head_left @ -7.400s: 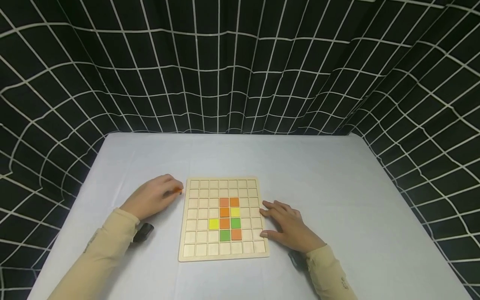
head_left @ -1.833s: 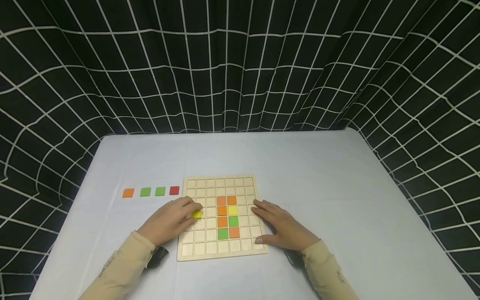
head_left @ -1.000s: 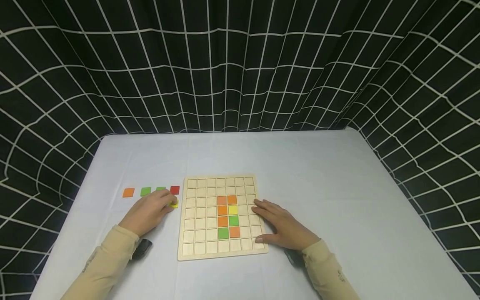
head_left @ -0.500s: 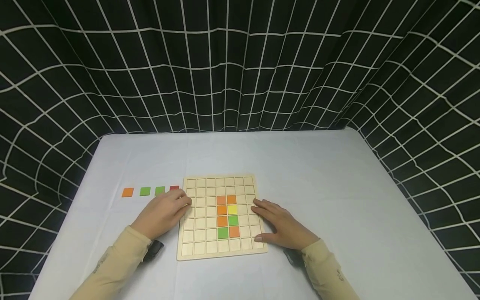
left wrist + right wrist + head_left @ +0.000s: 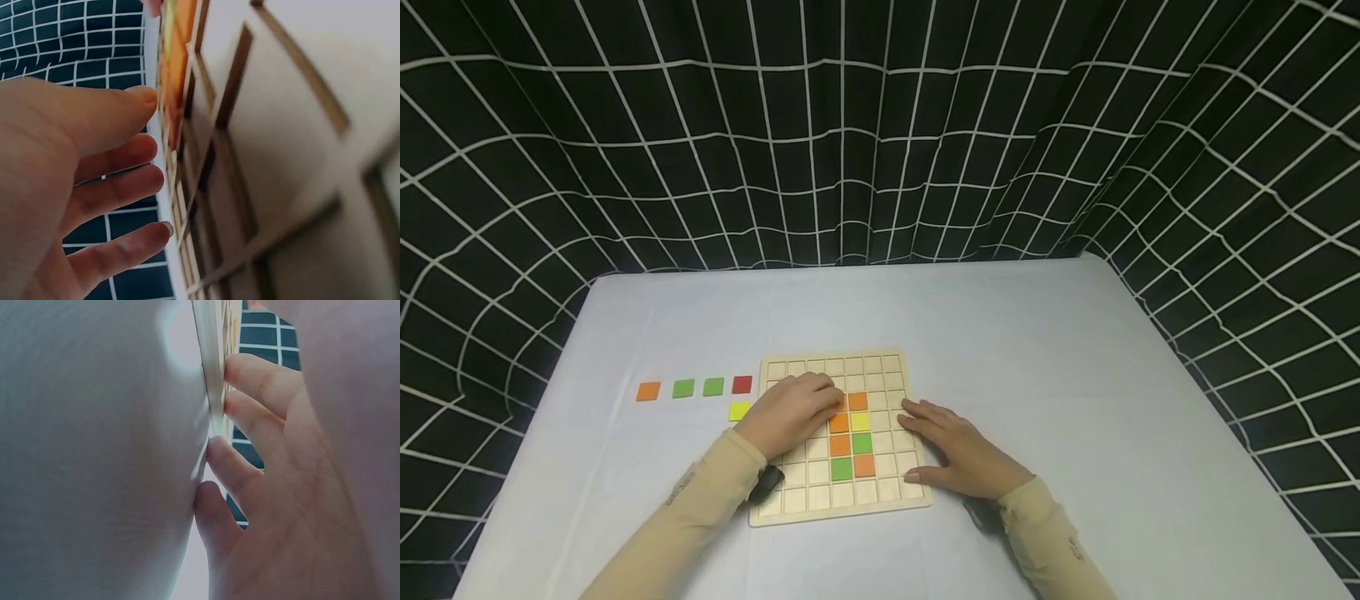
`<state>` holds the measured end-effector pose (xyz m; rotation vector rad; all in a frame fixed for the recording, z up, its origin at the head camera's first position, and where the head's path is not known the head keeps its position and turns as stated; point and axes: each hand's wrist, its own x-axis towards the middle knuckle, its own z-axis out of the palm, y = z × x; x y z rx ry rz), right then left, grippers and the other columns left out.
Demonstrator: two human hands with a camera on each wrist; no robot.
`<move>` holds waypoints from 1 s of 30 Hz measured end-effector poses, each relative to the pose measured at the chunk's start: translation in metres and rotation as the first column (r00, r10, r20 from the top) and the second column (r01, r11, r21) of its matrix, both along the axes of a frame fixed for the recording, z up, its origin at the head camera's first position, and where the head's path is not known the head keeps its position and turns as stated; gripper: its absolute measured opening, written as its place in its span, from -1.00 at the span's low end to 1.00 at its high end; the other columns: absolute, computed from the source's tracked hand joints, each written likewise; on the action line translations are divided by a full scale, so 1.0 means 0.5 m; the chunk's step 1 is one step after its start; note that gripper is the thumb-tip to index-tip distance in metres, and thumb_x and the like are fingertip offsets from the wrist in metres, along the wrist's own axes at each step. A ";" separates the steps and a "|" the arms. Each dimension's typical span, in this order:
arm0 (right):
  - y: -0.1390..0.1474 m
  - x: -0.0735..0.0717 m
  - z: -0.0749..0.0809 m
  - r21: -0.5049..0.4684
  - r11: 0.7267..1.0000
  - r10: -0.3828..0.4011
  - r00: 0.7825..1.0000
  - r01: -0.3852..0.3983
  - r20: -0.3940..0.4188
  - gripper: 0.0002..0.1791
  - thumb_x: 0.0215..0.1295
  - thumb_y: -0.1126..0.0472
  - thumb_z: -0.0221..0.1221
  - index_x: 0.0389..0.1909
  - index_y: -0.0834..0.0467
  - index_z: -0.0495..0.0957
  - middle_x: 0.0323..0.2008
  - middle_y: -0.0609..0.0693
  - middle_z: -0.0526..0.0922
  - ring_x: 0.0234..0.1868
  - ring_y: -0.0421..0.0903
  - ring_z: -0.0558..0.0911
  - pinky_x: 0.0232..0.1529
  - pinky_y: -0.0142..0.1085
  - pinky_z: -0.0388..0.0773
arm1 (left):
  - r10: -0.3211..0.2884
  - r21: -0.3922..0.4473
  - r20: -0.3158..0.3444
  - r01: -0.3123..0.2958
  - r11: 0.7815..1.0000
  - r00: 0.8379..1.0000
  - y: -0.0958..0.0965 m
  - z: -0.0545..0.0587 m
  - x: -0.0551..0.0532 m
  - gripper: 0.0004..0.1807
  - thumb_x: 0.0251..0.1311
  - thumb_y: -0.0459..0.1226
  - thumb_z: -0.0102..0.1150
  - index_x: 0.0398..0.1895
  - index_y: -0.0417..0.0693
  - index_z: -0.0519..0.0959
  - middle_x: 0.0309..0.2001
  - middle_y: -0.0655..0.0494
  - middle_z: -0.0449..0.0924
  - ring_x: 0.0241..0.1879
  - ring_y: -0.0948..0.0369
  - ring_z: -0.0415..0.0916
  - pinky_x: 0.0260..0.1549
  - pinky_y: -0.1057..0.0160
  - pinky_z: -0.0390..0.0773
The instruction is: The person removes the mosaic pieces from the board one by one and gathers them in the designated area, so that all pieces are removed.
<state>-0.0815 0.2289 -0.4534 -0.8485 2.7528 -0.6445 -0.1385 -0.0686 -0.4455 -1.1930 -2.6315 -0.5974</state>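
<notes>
A square wooden grid board [image 5: 797,500] lies on the white table with a two-column block of orange, green and yellow tiles in its cells. Over its upper left part reaches my left hand [image 5: 793,412], fingertips right at the salmon tile [image 5: 840,407] atop the block's left column, mostly covering it. In the left wrist view the thumb [image 5: 119,109] and fingers [image 5: 125,194] are spread apart, tips close to the board surface. My right hand [image 5: 966,450] rests at the board's right edge, fingers lightly bent, fingertips on the rim and thumb near the lower corner.
Left of the board lie an orange tile [image 5: 648,391], two green tiles, the nearer one [image 5: 713,387] beside a red tile [image 5: 742,384], and a yellow tile [image 5: 740,411] below the red. A black curtain with white grid lines [image 5: 865,133] surrounds the table.
The left hand carried a yellow tile from the board and left it below the red one, then moved right over the board to the salmon tile. The right hand stays at the board's edge.
</notes>
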 end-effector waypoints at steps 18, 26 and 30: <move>-0.002 0.001 0.004 0.014 1.000 -0.004 1.000 0.004 0.007 -0.14 0.13 -0.32 0.20 0.40 -0.03 0.25 0.47 -0.12 0.11 0.47 0.00 0.12 0.36 0.06 0.19 | -0.069 -0.022 0.071 0.071 0.997 0.995 0.010 -0.001 -0.017 -0.82 0.22 -0.27 0.24 -0.16 0.16 0.70 -0.27 0.22 0.55 -0.31 0.27 0.41 -0.29 0.31 0.49; -0.001 0.002 0.004 0.009 1.000 -0.001 1.000 0.001 0.009 -0.15 0.13 -0.30 0.20 0.40 -0.01 0.25 0.47 -0.11 0.11 0.47 0.00 0.12 0.37 0.05 0.17 | -0.096 0.020 0.049 0.095 0.995 0.994 0.005 -0.004 -0.018 -0.85 0.19 -0.26 0.27 -0.17 0.08 0.69 -0.24 0.19 0.61 -0.22 0.22 0.52 -0.16 0.24 0.56; 0.000 0.002 0.005 0.006 1.000 -0.004 1.000 0.004 0.011 -0.15 0.14 -0.30 0.21 0.40 -0.01 0.25 0.47 -0.10 0.11 0.47 0.01 0.12 0.37 0.06 0.18 | -0.111 0.034 0.047 0.110 0.993 0.993 0.004 -0.007 -0.022 -0.85 0.19 -0.28 0.27 -0.18 0.07 0.68 -0.23 0.20 0.63 -0.20 0.22 0.55 -0.13 0.25 0.57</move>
